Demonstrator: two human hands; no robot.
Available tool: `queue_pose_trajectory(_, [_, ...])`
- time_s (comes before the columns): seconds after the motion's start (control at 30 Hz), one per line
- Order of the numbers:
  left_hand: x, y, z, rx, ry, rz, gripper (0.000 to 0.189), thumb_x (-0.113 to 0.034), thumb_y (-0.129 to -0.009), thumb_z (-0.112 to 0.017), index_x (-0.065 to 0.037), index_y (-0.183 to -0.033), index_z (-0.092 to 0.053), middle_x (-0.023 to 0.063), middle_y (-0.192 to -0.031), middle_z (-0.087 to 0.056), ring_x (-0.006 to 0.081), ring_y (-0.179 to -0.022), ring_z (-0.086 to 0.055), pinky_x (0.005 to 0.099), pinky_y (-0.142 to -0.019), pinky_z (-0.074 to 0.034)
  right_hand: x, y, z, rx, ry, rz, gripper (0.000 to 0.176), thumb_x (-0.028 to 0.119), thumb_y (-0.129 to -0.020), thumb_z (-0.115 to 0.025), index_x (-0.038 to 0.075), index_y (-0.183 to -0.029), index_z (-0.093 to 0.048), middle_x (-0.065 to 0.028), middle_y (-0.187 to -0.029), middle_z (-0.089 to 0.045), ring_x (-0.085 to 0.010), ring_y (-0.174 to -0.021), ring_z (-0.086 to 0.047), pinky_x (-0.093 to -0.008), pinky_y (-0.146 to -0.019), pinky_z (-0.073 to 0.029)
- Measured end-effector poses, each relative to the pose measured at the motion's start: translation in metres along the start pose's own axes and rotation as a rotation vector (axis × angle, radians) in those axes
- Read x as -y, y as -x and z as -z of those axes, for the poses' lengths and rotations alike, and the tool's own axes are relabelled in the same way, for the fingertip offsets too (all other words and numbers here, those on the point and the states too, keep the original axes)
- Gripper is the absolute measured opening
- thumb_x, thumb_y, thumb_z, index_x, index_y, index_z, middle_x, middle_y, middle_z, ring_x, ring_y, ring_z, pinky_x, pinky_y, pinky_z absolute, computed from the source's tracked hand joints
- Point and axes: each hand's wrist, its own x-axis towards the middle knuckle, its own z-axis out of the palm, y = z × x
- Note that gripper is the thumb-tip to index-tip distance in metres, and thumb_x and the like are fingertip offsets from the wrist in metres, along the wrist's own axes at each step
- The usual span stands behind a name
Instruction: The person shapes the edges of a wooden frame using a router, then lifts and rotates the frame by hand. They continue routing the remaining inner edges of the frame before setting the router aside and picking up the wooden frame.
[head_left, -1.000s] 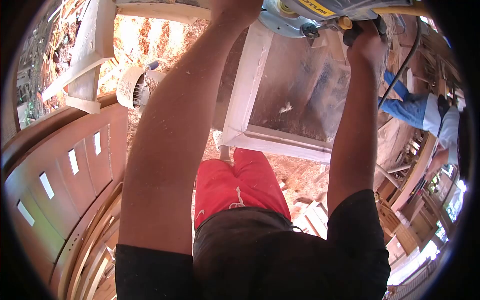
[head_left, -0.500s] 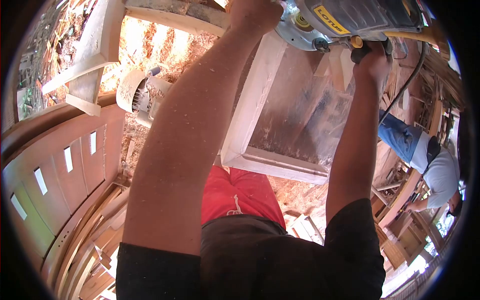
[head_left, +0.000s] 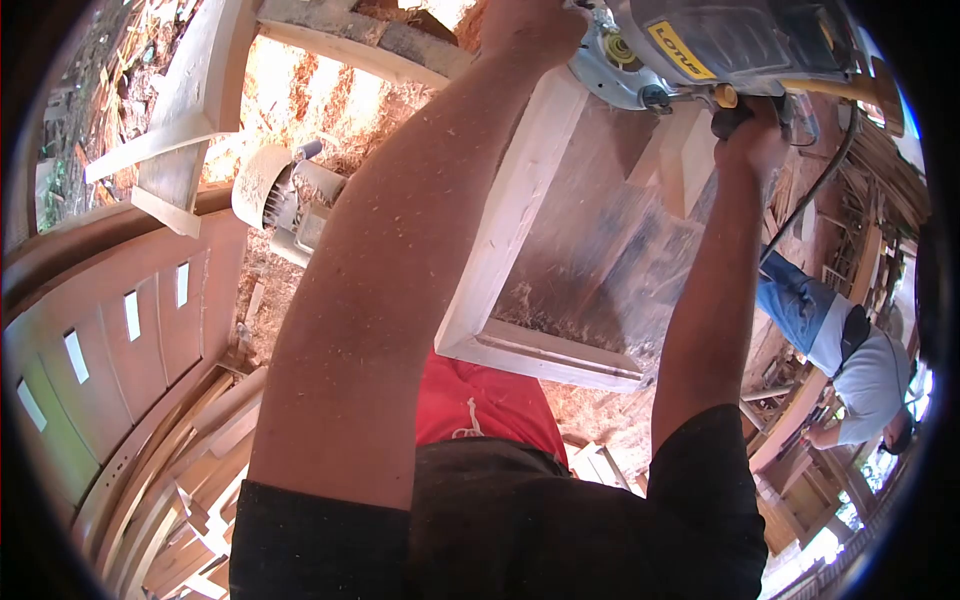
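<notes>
At the top right is a LOTUS power tool [head_left: 735, 40] with a grey body and metal base. My right hand [head_left: 755, 140] is closed round its dark handle. Against the tool's left side is my left hand [head_left: 530, 35], its fingers mostly hidden at the frame's top edge. The tool is over the far part of a pale wooden frame [head_left: 515, 220] around a dusty, dark flat surface [head_left: 570, 270]. Small wood pieces [head_left: 690, 160] lie near my right hand.
A motor [head_left: 265, 190] stands amid sawdust on the left. Beams [head_left: 200, 90], a slotted panel [head_left: 130, 350] and stacked wood [head_left: 190, 480] are further left. A black cord [head_left: 815, 190] hangs at right, near another person [head_left: 865, 380] bending over.
The tool and both my hands appear slightly further right. The frame's near edge sits lower and a little further left in view. The other person's head has come into view.
</notes>
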Motion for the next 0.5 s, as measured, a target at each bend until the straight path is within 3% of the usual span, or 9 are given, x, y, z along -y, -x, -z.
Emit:
queue_pose_trajectory(0.03, [0.001,-0.005,-0.004,-0.011,0.009,0.01,0.033,-0.023,-0.085,-0.062,-0.01,-0.112,-0.075,0.0212,-0.112,-0.073,0.039,-0.108,-0.07,0.0483,-0.096,-0.055,0.0,-0.002,-0.001,-0.015,-0.002,-0.001,0.028,0.005,-0.074,-0.071,0.001,-0.101,-0.07,-0.0106,-0.097,-0.07,-0.0246,-0.075,-0.07,-0.0364,-0.061,-0.057])
queue_pose_trajectory(0.13, [0.02,-0.024,-0.027,-0.22,0.048,-0.427,0.023,-0.021,-0.086,-0.066,-0.005,-0.098,-0.076,0.0206,-0.097,-0.075,0.033,-0.092,-0.075,0.045,-0.083,-0.057,-0.006,-0.012,0.005,0.007,0.083,0.044,0.029,0.01,-0.076,-0.073,0.003,-0.103,-0.071,-0.0097,-0.099,-0.071,-0.0221,-0.077,-0.07,-0.0354,-0.061,-0.057])
queue_pose_trajectory(0.23, [0.012,-0.016,-0.021,-0.09,-0.101,-0.213,0.036,-0.032,-0.099,-0.065,0.002,-0.092,-0.075,0.0066,-0.073,-0.07,0.0133,-0.072,-0.072,0.0318,-0.064,-0.058,0.005,-0.004,0.002,0.023,0.132,-0.079,0.032,0.014,-0.077,-0.075,0.003,-0.106,-0.071,-0.01,-0.101,-0.072,-0.0213,-0.08,-0.07,-0.0348,-0.062,-0.057])
queue_pose_trajectory(0.3, [0.022,0.005,-0.014,0.114,0.132,0.008,0.037,-0.036,-0.1,-0.064,0.0,-0.106,-0.071,0.0074,-0.076,-0.071,0.0191,-0.076,-0.073,0.0361,-0.071,-0.057,0.002,-0.009,0.004,0.063,0.079,-0.006,0.021,0.013,-0.078,-0.07,0.003,-0.096,-0.069,-0.0094,-0.09,-0.07,-0.0201,-0.07,-0.069,-0.0327,-0.057,-0.054])
queue_pose_trajectory(0.33, [0.041,0.023,-0.018,0.041,-0.034,-0.184,0.037,-0.035,-0.099,-0.065,-0.001,-0.113,-0.069,0.0084,-0.082,-0.072,0.0224,-0.08,-0.074,0.0372,-0.074,-0.057,-0.004,-0.011,0.005,0.079,0.05,0.025,0.016,0.013,-0.079,-0.068,0.002,-0.091,-0.068,-0.0091,-0.084,-0.07,-0.0194,-0.066,-0.068,-0.0317,-0.054,-0.053])
queue_pose_trajectory(0.4, [0.032,0.105,-0.005,-0.018,0.254,0.049,0.037,-0.027,-0.093,-0.07,-0.003,-0.121,-0.067,0.014,-0.096,-0.074,0.0332,-0.091,-0.074,0.042,-0.081,-0.057,0.01,0.002,0.002,0.063,0.138,0.071,0.012,0.013,-0.079,-0.066,0.001,-0.084,-0.067,-0.0088,-0.078,-0.068,-0.018,-0.062,-0.067,-0.0303,-0.053,-0.053])
queue_pose_trajectory(0.47, [0.064,0.166,-0.019,-0.062,-0.057,-0.244,0.052,-0.027,-0.084,-0.077,-0.003,-0.127,-0.061,0.0225,-0.121,-0.066,0.0446,-0.107,-0.066,0.0528,-0.088,-0.054,-0.001,-0.01,0.01,0.133,0.098,0.051,0.013,0.013,-0.079,-0.067,0.001,-0.084,-0.068,-0.0087,-0.079,-0.069,-0.0192,-0.064,-0.068,-0.0313,-0.055,-0.054])
queue_pose_trajectory(0.5, [0.067,0.182,-0.022,-0.025,-0.112,-0.171,0.058,-0.024,-0.082,-0.078,-0.003,-0.132,-0.057,0.0219,-0.125,-0.063,0.0451,-0.109,-0.065,0.0531,-0.089,-0.054,-0.008,-0.016,0.012,0.176,0.084,0.039,0.013,0.013,-0.079,-0.067,0.0,-0.084,-0.068,-0.0087,-0.08,-0.069,-0.0198,-0.065,-0.068,-0.0318,-0.055,-0.055])
